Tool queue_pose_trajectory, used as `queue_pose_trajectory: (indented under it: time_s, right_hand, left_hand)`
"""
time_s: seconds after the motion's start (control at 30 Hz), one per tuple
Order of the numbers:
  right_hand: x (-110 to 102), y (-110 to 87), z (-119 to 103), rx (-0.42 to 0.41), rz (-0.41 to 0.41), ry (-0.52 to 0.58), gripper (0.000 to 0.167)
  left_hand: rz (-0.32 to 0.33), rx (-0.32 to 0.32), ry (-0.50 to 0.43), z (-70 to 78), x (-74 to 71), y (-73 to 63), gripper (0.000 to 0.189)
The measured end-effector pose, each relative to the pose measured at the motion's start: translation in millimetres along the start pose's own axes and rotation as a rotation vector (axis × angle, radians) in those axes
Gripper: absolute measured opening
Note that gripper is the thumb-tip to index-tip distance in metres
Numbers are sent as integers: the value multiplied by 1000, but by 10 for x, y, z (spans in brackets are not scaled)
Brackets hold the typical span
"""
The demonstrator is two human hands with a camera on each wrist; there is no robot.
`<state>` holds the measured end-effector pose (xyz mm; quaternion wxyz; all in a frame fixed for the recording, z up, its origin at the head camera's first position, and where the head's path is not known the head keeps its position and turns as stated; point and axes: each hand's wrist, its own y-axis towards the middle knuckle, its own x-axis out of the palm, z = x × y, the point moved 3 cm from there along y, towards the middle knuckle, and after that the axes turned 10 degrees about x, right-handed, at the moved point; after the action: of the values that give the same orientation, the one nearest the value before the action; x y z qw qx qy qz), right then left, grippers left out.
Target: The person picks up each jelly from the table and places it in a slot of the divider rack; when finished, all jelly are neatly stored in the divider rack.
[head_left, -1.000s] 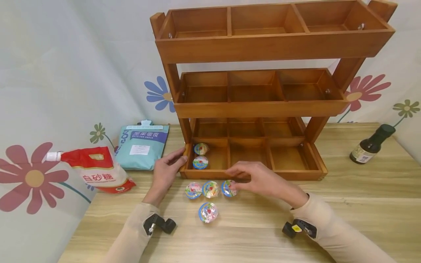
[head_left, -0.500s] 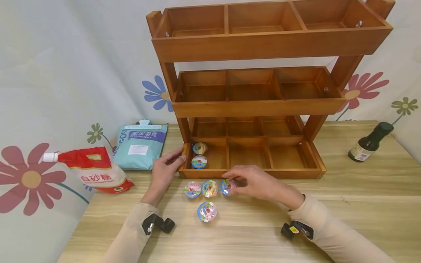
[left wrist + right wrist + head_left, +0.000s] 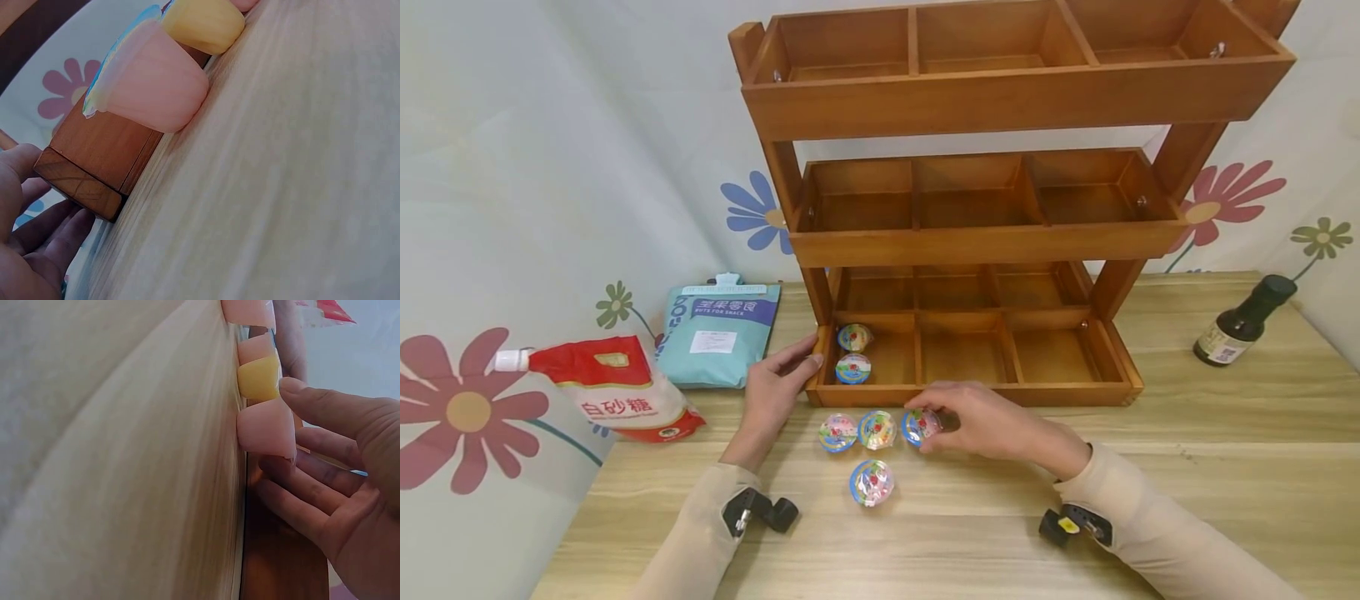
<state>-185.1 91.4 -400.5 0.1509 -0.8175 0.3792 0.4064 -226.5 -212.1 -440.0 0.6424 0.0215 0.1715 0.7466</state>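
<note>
In the head view, my right hand (image 3: 981,421) pinches a small jelly cup (image 3: 919,427) in front of the rack, thumb on the near side and fingers on the far side. The right wrist view shows this cup's pink body (image 3: 265,428) standing on the table between thumb and fingers. My left hand (image 3: 775,396) touches the left end of the bottom tier of a brown wooden rack (image 3: 977,396), its fingers fairly straight. Left of the pinched cup stand a yellow jelly cup (image 3: 877,430) and a pink one (image 3: 838,432); another cup (image 3: 872,482) is nearer me.
Two jelly cups, one (image 3: 853,368) in front of the other (image 3: 855,337), sit in the bottom tier's front left compartment. A teal snack bag (image 3: 715,337) and a red-and-white sugar pouch (image 3: 625,396) lie at left. A dark sauce bottle (image 3: 1240,325) stands at right.
My right hand's thumb and fingers have come in around the rightmost jelly cup. My left hand stays at the rack's end. The head view has shifted slightly.
</note>
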Motion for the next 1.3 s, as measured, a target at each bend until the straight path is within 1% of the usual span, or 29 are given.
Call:
queue_pose_trajectory:
  time_s: [0.27,0.53,0.73,0.9,1.1,1.3]
  right_hand:
    - [1,21,0,-1,-15,-1,41]
    - [15,18,14,-4,-18,6,39]
    - [-38,-1,-23,11,-10,39,39]
    - [-155,-15,-76,2,39,54,38]
    - [-368,12,-114,5,123,81,35]
    - [-574,57,-100,38,191,125,38]
  left_hand:
    - [-6,-6,1,6,-17,2,37]
    - [-8,-12,1,16,-3,-18,37]
    - [-14,-15,5,5,8,-15,39]
    - [-15,-11,-4,7,14,-15,39]
    - [-13,-6,-1,20,8,-22,38]
    - [-12,-9,14,6,9,-24,38]
